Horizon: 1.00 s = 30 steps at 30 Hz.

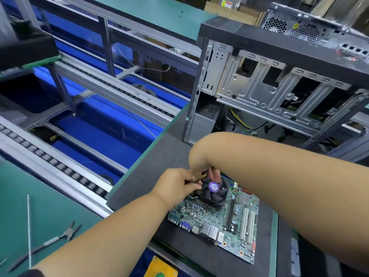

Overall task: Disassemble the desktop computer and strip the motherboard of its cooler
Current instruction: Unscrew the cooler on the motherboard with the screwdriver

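Dark mat (143,186), green motherboard (229,224), black-finned cooler (212,193), both hands touching

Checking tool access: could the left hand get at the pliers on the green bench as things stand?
Probably yes: the pliers lie uncovered beside the left forearm, nothing over them, but the left hand is busy gripping at the cooler.

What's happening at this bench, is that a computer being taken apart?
Yes. A person has the motherboard lying flat on a dark mat and is working on its cooler, which sits on the board. The left hand grips the fan's edge; the right hand reaches in from above, fingers at its top. The stripped case stands behind, and pliers lie at left.
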Tool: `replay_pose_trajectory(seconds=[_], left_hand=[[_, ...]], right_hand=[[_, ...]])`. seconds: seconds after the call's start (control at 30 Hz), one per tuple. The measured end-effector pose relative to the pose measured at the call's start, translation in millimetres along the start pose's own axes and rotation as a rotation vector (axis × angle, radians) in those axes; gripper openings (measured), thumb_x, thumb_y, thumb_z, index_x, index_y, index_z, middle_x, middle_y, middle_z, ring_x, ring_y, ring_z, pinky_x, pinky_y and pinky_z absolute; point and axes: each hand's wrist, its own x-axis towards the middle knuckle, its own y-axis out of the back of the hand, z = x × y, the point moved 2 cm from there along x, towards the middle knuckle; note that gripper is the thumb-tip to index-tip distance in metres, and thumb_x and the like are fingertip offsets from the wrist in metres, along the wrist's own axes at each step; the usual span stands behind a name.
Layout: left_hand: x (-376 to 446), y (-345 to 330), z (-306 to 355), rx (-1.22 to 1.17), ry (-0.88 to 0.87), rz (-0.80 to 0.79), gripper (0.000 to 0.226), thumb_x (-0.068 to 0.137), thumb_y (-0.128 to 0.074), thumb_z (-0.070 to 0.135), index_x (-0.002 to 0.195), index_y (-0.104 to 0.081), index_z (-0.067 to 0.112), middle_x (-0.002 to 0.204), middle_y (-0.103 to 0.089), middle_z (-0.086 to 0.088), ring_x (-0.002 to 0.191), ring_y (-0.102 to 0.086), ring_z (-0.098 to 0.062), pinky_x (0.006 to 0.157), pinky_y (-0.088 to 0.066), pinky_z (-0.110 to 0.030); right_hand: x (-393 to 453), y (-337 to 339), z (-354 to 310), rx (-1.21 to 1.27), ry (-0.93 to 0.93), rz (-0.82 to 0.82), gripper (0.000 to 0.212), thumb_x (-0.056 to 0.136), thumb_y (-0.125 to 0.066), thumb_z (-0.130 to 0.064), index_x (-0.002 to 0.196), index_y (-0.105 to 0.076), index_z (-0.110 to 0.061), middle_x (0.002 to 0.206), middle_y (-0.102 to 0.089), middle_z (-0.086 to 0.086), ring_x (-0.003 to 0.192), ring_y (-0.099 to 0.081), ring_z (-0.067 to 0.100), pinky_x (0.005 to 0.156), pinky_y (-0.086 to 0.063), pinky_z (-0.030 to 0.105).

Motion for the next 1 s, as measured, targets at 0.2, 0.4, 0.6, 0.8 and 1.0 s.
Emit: replay_pose_trajectory(seconds=[0.2,0.4,0.6,0.8,1.0], left_hand=[[-6.6,6.4,-4.8,-0.081,0.09,-0.038,0.018,0.078,-0.08,0.019,0.081,-0.074,0.036,0.082,-0.075,0.007,0.079,-0.068,-0.003,0.064,-0.05,-0.011],[-3.2,10.5,-7.6,0.048,0.169,-0.145,0.026,0.081,-0.073,0.013,0.083,-0.068,0.038,0.075,-0.069,0.013,0.072,-0.064,0.006,0.056,-0.043,-0.003],[2.6,8.6,-10.3,0.062,0.104,-0.151,0.026,0.078,-0.079,0.012,0.079,-0.064,0.033,0.082,-0.069,0.01,0.078,-0.066,0.0,0.076,-0.055,-0.02],[4.4,5.2,-14.4,0.326,0.011,-0.257,0.016,0.082,-0.072,0.012,0.087,-0.062,0.024,0.085,-0.064,0.011,0.083,-0.064,-0.006,0.081,-0.052,-0.022],[7.3,-1.5,-11.4,0.587,-0.13,-0.235,0.019,0.083,-0.072,0.025,0.092,-0.055,0.024,0.09,-0.053,0.005,0.084,-0.055,-0.02,0.076,-0.049,-0.03]], right_hand=[[-9.1,-9.2,-10.8,-0.402,0.097,0.445,0.03,0.092,-0.053,-0.018,0.063,-0.049,-0.02,0.068,-0.048,-0.005,0.061,-0.047,0.018,0.06,-0.042,0.027],[-17.4,-14.3,-9.1,-0.686,0.293,0.571,0.032,0.086,-0.058,-0.013,0.059,-0.043,-0.02,0.06,-0.043,-0.006,0.05,-0.038,0.014,0.046,-0.03,0.021],[-10.4,-13.6,6.6,-0.46,0.171,0.607,0.034,0.089,-0.059,-0.018,0.059,-0.042,-0.018,0.061,-0.042,-0.003,0.051,-0.037,0.014,0.049,-0.034,0.024],[-2.9,-14.0,7.6,-0.434,0.083,0.462,0.031,0.099,-0.041,-0.019,0.068,-0.044,-0.016,0.072,-0.043,-0.001,0.076,-0.047,0.024,0.053,-0.033,0.028],[-2.4,-7.3,18.2,-0.256,0.058,0.164,0.037,0.1,-0.04,-0.013,0.063,-0.049,-0.013,0.067,-0.061,0.002,0.056,-0.051,0.011,0.052,-0.041,0.024]])
